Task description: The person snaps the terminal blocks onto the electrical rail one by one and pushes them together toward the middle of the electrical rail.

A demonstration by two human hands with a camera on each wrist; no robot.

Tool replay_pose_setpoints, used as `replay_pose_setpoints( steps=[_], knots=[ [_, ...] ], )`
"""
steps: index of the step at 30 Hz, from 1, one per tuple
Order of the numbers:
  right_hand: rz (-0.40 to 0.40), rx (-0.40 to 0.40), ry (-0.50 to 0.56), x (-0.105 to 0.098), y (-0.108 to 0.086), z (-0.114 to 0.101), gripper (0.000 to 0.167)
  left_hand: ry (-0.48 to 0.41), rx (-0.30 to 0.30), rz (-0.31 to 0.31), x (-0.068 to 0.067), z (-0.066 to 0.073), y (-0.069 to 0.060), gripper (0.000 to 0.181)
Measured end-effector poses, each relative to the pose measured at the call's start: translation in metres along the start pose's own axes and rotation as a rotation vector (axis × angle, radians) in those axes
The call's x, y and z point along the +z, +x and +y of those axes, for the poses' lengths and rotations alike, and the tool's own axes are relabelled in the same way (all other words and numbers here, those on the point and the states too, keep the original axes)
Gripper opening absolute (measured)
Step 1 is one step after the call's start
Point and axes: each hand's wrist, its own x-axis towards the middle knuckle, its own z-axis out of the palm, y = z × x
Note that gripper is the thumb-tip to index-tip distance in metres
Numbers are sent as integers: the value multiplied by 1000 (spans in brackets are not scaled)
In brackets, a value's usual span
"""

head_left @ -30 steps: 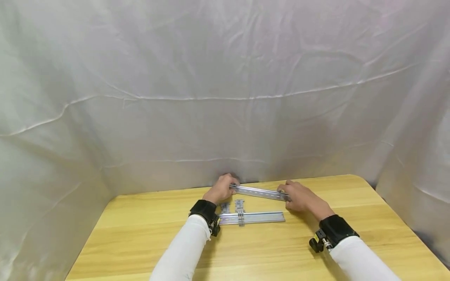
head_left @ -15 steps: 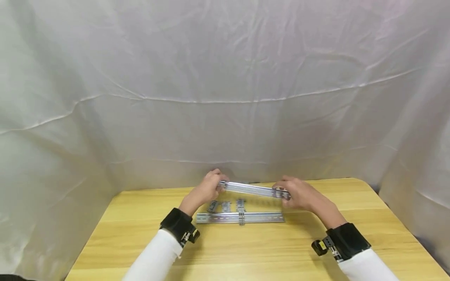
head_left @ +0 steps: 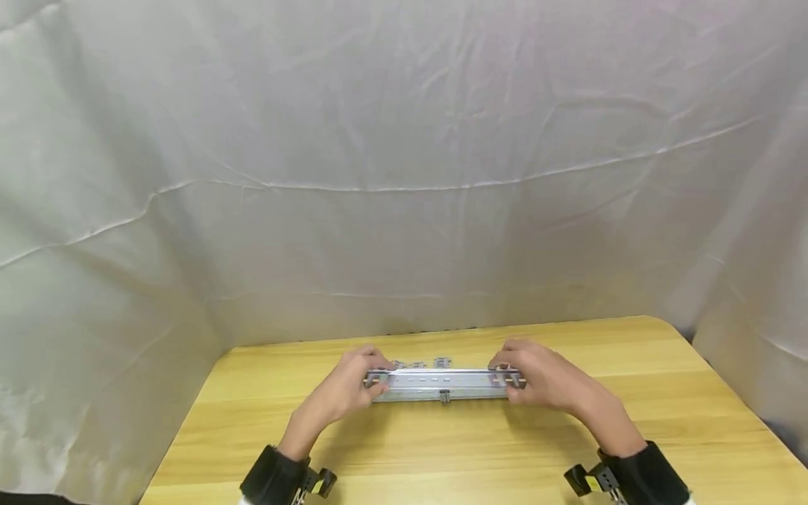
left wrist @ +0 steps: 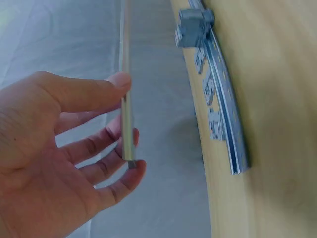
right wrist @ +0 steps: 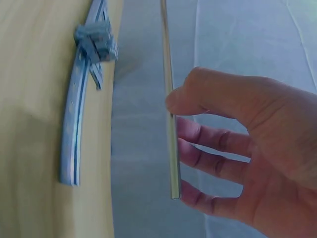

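A slotted metal DIN rail [head_left: 429, 379] is held level above the table by both hands. My left hand [head_left: 353, 380] pinches its left end, thumb on the near side and fingers beyond. At the right end my right hand [head_left: 543, 373] pinches it the same way. Below lies a second DIN rail [left wrist: 229, 114] on the table, largely covered by the held one in the head view. Grey terminal blocks [left wrist: 194, 29] are clipped across this lower rail. Several loose grey terminal blocks [left wrist: 209, 88] lie along its far side.
The wooden table [head_left: 442, 456] has a rounded far right corner. Grey sheeting [head_left: 404, 245] hangs behind it and on both sides. Its far edge runs close to the back sheet.
Both hands have brought the held rail from the table's back edge toward me. It was slanted and is now level, over the lower rail. My left hand has moved left and nearer.
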Motion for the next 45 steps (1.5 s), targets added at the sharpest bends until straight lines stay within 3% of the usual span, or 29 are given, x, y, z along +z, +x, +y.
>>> replay_pose_setpoints(
  steps=[4,10,19,28,37,45],
  knots=[
    [-10,40,67,10,-11,-8,40,31,-56,10,8,8,-14,27],
    [-36,75,127,24,-26,-9,42,22,-84,30,31,11,-29,27],
    [-47,65,117,42,-34,1,37,-19,-87,21,53,3,-32,26],
    [-74,94,66,55,-34,7,34,12,-82,42,64,0,-34,25],
    [-55,101,57,60,-34,8,33,9,-105,18,66,-2,-35,24],
    [-84,130,171,48,-24,6,27,-73,-126,-11,60,-3,-37,28]
  ],
)
